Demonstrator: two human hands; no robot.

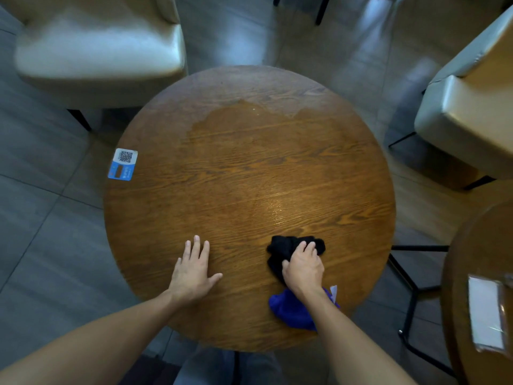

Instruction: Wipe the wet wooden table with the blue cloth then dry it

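Blue cloth [291,309] beneath right hand [303,269]

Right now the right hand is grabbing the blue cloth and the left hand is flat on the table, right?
Not quite. In the head view the right hand is grabbing the black cloth, not the blue one. The blue cloth lies on the table under the right wrist, near the edge. The left hand is indeed flat on the table.
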